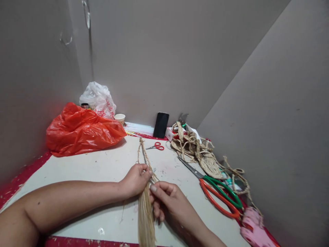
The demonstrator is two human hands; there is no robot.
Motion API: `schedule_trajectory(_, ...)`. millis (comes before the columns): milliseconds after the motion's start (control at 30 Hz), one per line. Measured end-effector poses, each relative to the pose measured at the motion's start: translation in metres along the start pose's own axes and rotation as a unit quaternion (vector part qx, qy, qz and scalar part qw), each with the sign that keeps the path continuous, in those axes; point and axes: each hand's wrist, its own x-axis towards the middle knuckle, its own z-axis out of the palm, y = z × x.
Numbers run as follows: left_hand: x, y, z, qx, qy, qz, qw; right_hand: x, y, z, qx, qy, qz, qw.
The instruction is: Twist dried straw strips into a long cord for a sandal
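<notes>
A hand can pass between the left forearm (77, 196) and red bag (84, 132); well right of the straw strands (146, 219), large scissors (202, 176) and heaped braids (197, 151) bar the way.

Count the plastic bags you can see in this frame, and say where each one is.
2: the red-orange bag at the left, and the white bag behind it, partly covered by it. More could be hidden behind them.

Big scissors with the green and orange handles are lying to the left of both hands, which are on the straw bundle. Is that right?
Not quite: the head view shows the big scissors lying to the right of both hands. The left hand and right hand are indeed on the straw bundle.
</notes>
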Motion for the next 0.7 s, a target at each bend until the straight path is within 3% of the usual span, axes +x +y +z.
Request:
schedule_trajectory(267, 0.0003, 0.0005, -0.0006, 0.018, -0.001, 0.022, 1.000, 0.0000, 0.0039, 0.0001, 0.045, -0.040, 0.031, 0.998)
schedule_trajectory(700, -0.0022, 0.0065, -0.0029, 0.011, 0.012, 0.014, 1.000, -0.0018, 0.0028, -0.0020, 0.146, -0.019, 0.018, 0.989)
